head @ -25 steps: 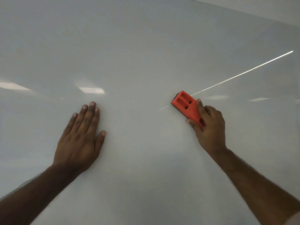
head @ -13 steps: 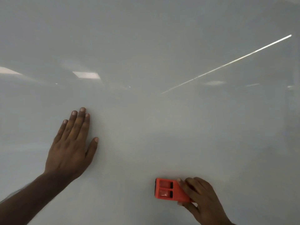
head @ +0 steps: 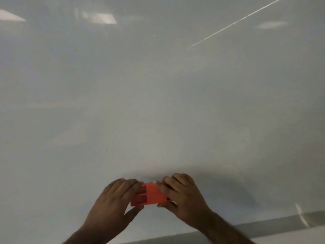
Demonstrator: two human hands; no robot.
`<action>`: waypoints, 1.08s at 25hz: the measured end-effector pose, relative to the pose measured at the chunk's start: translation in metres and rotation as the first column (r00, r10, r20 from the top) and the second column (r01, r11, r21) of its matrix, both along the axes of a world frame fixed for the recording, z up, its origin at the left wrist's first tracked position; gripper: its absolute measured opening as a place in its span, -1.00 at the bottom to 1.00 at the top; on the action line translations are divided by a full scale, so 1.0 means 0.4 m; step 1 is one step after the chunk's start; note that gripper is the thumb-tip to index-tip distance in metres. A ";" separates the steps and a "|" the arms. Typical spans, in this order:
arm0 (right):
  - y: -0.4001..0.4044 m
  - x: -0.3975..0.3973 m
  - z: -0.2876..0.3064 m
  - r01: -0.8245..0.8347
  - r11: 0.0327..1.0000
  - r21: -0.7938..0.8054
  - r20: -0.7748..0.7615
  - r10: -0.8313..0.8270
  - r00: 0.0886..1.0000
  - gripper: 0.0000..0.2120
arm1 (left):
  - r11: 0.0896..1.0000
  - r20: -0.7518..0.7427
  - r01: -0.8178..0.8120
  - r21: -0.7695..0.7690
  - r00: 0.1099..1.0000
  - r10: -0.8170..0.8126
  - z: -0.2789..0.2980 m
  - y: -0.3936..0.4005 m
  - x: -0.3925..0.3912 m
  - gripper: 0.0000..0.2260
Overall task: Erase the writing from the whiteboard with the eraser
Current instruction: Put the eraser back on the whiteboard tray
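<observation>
The whiteboard (head: 158, 103) fills nearly the whole view, glossy and pale, with no writing that I can make out. An orange eraser (head: 149, 195) is low in the middle, in front of the board's lower part. My right hand (head: 182, 198) grips its right end, fingers wrapped over the top and thumb underneath. My left hand (head: 114, 203) has come in from the left and its fingers and thumb close on the eraser's left end. The picture is blurred by motion.
Ceiling lights (head: 103, 18) reflect in the board's upper left, and a thin bright streak (head: 237, 22) crosses the upper right. The board's bottom edge and a grey ledge (head: 281, 224) run along the lower right.
My right hand carried the eraser down the board from mid-height to the bottom. My left hand left its flat rest on the board and came across to take the eraser's left end.
</observation>
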State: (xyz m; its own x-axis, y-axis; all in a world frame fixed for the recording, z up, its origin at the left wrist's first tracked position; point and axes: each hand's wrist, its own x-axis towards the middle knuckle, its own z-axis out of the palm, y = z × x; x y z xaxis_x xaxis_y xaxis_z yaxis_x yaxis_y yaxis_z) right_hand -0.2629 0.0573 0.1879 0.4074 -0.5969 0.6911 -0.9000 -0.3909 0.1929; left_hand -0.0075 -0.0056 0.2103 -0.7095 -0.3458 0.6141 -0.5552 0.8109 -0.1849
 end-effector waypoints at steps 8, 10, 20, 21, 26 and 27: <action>-0.029 0.112 -0.243 -0.114 0.950 0.292 0.128 0.079 0.989 -0.42 | 0.916 0.100 -0.232 0.327 0.972 0.210 -0.234 0.018 0.109 -0.47; -0.036 0.134 -0.290 -0.120 0.934 0.336 0.177 0.063 0.982 -0.42 | 0.876 0.125 -0.276 0.395 0.961 0.246 -0.288 0.017 0.123 -0.44; -0.047 0.230 -0.452 0.085 0.870 0.486 0.141 -0.174 0.974 -0.47 | 0.627 0.221 -0.412 0.661 0.906 0.361 -0.504 -0.026 0.141 -0.48; -0.047 0.229 -0.465 0.090 0.866 0.491 0.165 -0.193 0.967 -0.48 | 0.608 0.225 -0.414 0.677 0.904 0.365 -0.512 -0.031 0.133 -0.48; -0.031 0.216 -0.508 0.043 0.799 0.600 0.324 -0.292 0.900 -0.56 | 0.512 0.240 -0.416 0.751 0.895 0.375 -0.534 -0.027 0.102 -0.56; -0.024 0.214 -0.517 0.041 0.793 0.608 0.341 -0.307 0.888 -0.57 | 0.496 0.242 -0.417 0.762 0.893 0.379 -0.545 -0.023 0.097 -0.58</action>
